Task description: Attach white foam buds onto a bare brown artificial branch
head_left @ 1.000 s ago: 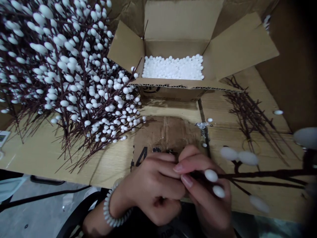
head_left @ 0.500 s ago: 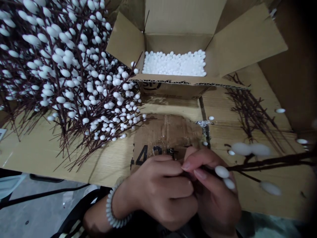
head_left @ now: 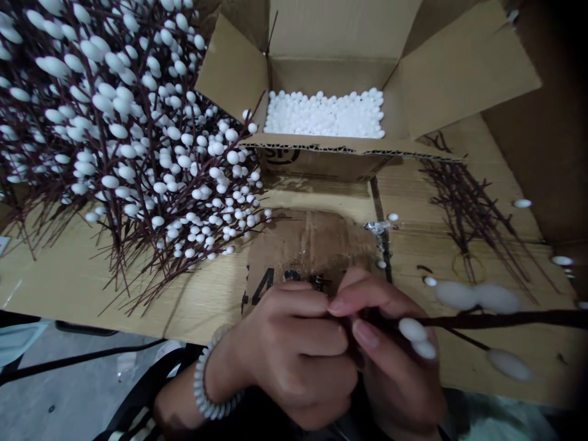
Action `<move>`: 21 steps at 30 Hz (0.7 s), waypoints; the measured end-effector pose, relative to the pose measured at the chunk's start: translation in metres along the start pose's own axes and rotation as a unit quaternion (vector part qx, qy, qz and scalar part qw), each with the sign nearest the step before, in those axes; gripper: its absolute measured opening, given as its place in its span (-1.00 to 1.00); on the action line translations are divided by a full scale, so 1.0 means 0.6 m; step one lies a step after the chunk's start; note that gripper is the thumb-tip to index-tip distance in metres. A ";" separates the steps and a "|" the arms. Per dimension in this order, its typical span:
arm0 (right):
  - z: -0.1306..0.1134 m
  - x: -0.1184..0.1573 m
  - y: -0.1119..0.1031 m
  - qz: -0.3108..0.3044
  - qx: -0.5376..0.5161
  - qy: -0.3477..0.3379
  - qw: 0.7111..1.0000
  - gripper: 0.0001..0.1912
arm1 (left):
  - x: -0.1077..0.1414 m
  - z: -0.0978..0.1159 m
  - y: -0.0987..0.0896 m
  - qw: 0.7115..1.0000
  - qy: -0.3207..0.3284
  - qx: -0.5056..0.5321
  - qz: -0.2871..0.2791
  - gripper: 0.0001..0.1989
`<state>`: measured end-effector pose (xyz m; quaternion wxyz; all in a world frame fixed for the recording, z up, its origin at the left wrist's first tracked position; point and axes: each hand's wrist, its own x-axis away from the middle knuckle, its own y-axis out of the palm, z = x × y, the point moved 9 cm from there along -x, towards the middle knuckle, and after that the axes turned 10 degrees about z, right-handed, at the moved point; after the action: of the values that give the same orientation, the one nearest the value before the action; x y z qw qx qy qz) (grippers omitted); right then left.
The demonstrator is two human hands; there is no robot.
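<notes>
Two bare hands meet low in the view, fingertips touching: the right hand (head_left: 390, 370) pinches a dark brown branch (head_left: 533, 320) between thumb and forefinger, while the left hand (head_left: 298, 349) is curled closed alongside; the inside of that grip is hidden, so I cannot tell whether it grasps the branch too. The branch has just levelled out, its outer part dipping from a slight upward slant, while the hands stay together; I take that as a small turn or adjustment, with handling at the inner end unfinished. Its long axis lies nearly level, running from the pinch towards the right edge of the view, over the table (head_left: 211, 300), with white buds (head_left: 498, 299) on both sides of it. Just past the fingers lies a piece of brown cardboard (head_left: 316, 236); farther right, bare stems (head_left: 466, 202) slant across the table. Behind these, an open carton (head_left: 326, 166) holds white beads (head_left: 324, 114), and a dense heap (head_left: 124, 150) of similar budded branches fills the left side
</notes>
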<state>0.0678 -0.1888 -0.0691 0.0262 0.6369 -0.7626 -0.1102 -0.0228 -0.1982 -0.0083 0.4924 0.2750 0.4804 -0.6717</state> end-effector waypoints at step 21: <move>0.001 0.004 0.022 -0.076 -0.004 -0.002 0.997 -0.84 | 0.002 -0.017 -0.008 0.956 -0.113 0.249 -0.108 -0.64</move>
<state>0.0543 -0.1887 -0.0669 0.0191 0.6927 -0.7115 -0.1166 -0.0289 -0.1891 -0.0115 0.3839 0.2579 0.2658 -0.8458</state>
